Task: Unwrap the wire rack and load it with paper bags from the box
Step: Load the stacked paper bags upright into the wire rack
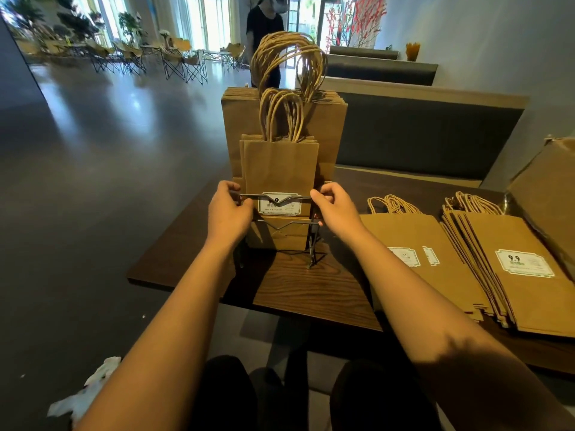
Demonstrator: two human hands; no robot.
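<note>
A black wire rack (281, 199) stands on the left end of a dark wooden table (314, 287). Brown paper bags with twisted handles stand upright in it: small bags (280, 169) in front, taller ones (323, 126) behind. My left hand (228, 209) grips the left end of the rack's upper front wire. My right hand (334, 206) grips the right end at the same height. Two piles of flat paper bags lie on the table to the right, a thin pile (413, 241) and a thicker fanned pile (513, 269). The cardboard box (547, 194) lies at the far right edge.
The table's left edge drops to open floor. A dark upholstered bench (420, 135) stands behind the table. A person in black (264, 26) stands beyond the rack. Crumpled white wrapping (84, 396) lies on the floor at lower left. Folding chairs stand far back.
</note>
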